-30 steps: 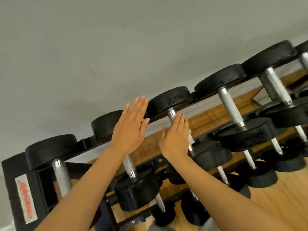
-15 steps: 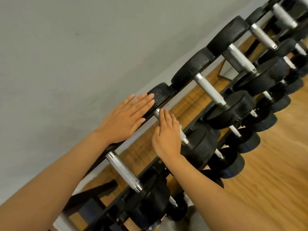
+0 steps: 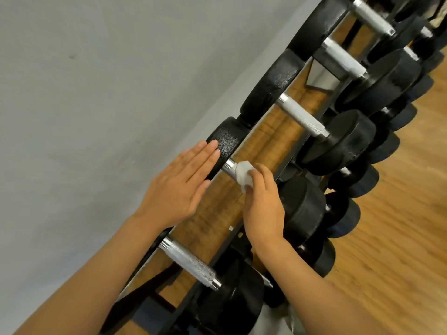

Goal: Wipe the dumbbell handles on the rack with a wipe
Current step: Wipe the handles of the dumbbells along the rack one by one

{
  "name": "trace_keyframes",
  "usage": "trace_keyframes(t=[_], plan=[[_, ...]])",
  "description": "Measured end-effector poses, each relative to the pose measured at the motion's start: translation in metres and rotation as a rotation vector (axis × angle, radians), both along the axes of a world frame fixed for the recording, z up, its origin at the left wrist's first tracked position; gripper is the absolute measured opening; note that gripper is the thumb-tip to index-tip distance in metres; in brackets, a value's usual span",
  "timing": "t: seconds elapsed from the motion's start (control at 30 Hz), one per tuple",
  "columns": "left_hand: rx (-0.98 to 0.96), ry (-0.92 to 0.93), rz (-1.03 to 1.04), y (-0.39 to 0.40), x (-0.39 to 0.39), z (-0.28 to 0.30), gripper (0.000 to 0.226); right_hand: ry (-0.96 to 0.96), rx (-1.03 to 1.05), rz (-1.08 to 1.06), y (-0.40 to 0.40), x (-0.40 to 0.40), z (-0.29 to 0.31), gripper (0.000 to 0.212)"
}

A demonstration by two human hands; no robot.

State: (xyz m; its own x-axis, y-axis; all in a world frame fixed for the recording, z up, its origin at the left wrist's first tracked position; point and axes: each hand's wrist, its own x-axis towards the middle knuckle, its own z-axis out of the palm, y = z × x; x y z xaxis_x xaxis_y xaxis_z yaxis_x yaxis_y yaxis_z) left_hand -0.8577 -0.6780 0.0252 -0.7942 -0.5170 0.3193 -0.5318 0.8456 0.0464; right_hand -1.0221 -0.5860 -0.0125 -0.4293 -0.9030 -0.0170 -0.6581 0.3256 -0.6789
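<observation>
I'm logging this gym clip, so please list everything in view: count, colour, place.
Dumbbells: many, exact count unclear, black heads with silver handles, in rows on the rack.
Handle being wiped: one, silver, top row, mostly covered.
Wipe: one, white, wrapped on that handle.
Rack: one, black, along the wall.
Wall: grey, left.
Floor: wooden, right and under the rack.
Left hand: flat, fingers on a black dumbbell head.
Right hand: its grip holds the wipe on the handle.
</observation>
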Motion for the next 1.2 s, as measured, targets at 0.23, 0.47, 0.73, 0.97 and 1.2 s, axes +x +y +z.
trace_keyframes(t=[0.23, 0.47, 0.73, 0.97, 1.2], plan=[[-0.002, 0.005, -0.023, -0.002, 0.001, -0.001, 0.05, 0.22, -0.041, 0.037, -0.006, 0.031, -0.019, 0.065], [0.025, 0.008, -0.023, -0.001, 0.001, -0.002, 0.048, 0.293, 0.027, 0.106, -0.003, 0.025, -0.017, 0.061], [-0.013, -0.001, -0.031, -0.002, -0.001, -0.002, 0.049, 0.139, 0.08, -0.026, -0.016, 0.027, 0.0, 0.062], [0.01, -0.001, -0.038, -0.002, 0.0, -0.002, 0.05, 0.203, 0.14, 0.05, 0.002, 0.009, -0.006, 0.066], [-0.007, 0.016, -0.037, -0.001, -0.001, -0.001, 0.049, 0.135, 0.033, 0.012, -0.026, 0.019, 0.004, 0.054]])
